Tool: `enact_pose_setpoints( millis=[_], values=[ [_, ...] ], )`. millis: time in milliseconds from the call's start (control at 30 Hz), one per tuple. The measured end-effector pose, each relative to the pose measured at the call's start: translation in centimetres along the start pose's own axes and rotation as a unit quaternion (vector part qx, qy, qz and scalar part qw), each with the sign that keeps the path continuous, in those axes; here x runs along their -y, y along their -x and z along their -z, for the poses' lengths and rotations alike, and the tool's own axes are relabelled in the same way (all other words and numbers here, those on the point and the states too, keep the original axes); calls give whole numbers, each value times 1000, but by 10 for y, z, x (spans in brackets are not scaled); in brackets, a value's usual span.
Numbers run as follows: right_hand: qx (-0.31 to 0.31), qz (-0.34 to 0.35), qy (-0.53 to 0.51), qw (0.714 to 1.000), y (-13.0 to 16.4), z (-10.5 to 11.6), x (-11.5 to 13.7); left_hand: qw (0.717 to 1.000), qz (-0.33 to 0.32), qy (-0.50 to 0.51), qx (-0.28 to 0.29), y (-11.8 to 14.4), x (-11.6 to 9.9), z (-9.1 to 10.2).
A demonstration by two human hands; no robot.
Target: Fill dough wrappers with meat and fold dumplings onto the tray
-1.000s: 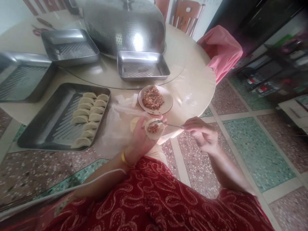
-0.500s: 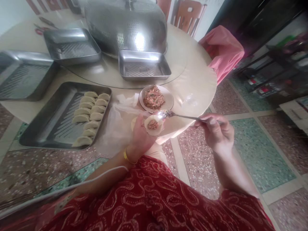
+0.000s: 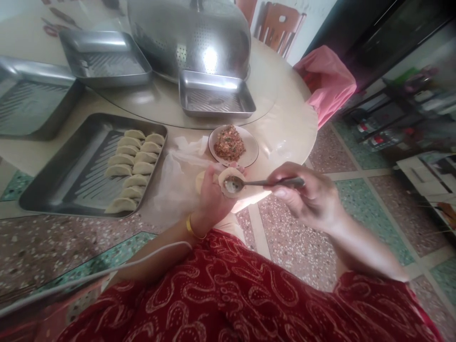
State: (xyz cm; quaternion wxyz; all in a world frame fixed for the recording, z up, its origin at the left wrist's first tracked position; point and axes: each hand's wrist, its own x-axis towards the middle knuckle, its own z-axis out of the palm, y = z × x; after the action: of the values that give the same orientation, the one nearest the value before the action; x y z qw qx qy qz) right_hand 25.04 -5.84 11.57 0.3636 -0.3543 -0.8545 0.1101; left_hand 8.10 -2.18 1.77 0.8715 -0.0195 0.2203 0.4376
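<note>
My left hand [image 3: 210, 197] cups a round dumpling wrapper [image 3: 228, 176] at the table's near edge. My right hand [image 3: 306, 194] grips a metal spoon [image 3: 256, 182] by its handle, and the spoon's bowl rests inside the wrapper. Just beyond the wrapper stands a white plate of minced filling [image 3: 233, 145]. To the left, a steel tray [image 3: 57, 187] holds several folded dumplings [image 3: 133, 168] in two rows.
Clear plastic sheets [image 3: 178, 171] lie between tray and plate. Three empty steel trays [image 3: 215, 95] and a perforated metal dome cover [image 3: 188, 35] sit farther back on the round table. A pink-draped chair [image 3: 326, 78] stands at the right, over tiled floor.
The spoon lifted out toward the plate, then came back with its bowl pressed into the wrapper. My right hand shifted left, closer to my left hand.
</note>
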Motion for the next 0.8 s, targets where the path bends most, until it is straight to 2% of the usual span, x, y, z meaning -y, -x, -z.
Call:
enact_pose_setpoints(
  millis=[233, 467, 600, 800],
  values=[
    [55, -8, 71, 996, -15, -2, 4, 999, 23, 30, 6, 0, -7, 3],
    [56, 20, 53, 997, -29, -5, 11, 999, 20, 29, 12, 3, -8, 4],
    [83, 57, 67, 993, -32, -10, 9, 999, 26, 23, 13, 5, -8, 3],
    [80, 37, 90, 992, -30, -6, 8, 999, 25, 35, 9, 3, -7, 1]
  ],
)
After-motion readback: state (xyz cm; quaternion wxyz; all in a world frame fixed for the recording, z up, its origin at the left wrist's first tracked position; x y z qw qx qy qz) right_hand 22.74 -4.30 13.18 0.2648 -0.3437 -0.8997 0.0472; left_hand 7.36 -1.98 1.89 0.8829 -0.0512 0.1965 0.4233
